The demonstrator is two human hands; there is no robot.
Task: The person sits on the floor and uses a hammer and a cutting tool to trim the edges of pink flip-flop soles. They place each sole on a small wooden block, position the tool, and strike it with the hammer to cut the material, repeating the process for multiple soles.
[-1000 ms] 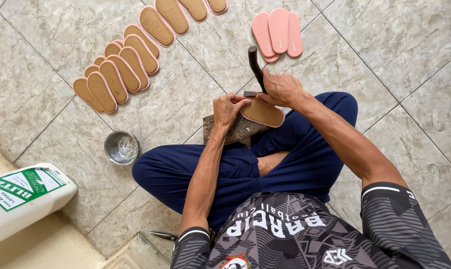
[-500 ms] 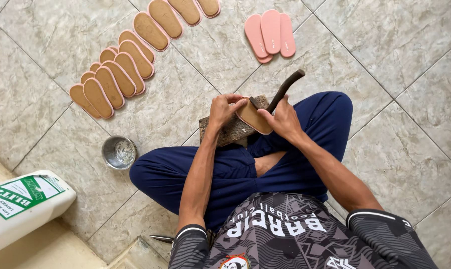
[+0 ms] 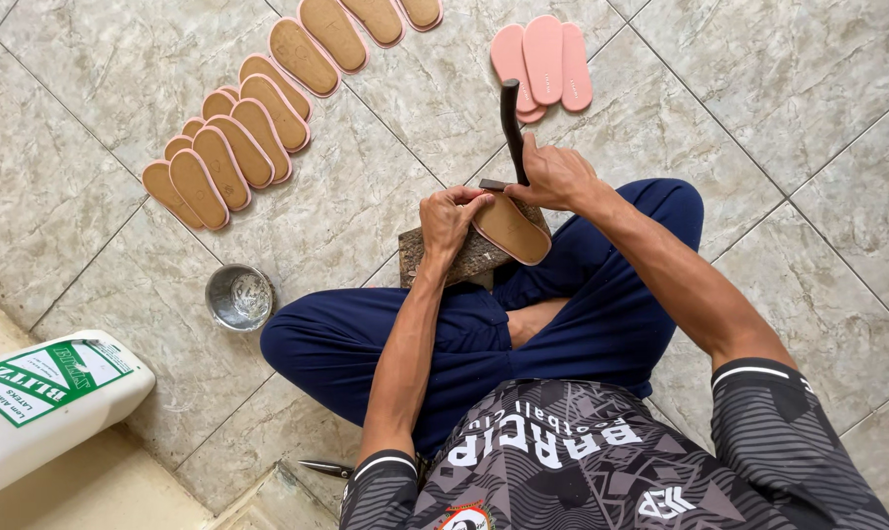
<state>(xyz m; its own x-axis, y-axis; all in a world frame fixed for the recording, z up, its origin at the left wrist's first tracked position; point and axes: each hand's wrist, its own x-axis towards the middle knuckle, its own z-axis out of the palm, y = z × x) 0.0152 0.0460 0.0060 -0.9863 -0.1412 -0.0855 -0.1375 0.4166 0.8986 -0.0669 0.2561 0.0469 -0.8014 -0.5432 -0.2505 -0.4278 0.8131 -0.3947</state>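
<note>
On the block (image 3: 454,257) at the knees lies the sole (image 3: 511,228), left hand (image 3: 447,218) pinning its 9 o'clock edge. Right hand (image 3: 554,177) grips the hammer (image 3: 510,116). Strike best squarely, left fingers tucked clear.

One head-worn camera looks steeply down, close over the seated person's lap, onto the tiled floor (image 3: 758,88).

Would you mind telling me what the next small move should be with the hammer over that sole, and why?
Probably a short tap down onto the near edge of the sole. The right hand holds the hammer with its head just at that edge, while the left hand pins the sole on the stone block, so the piece looks steadied for a blow.
</note>
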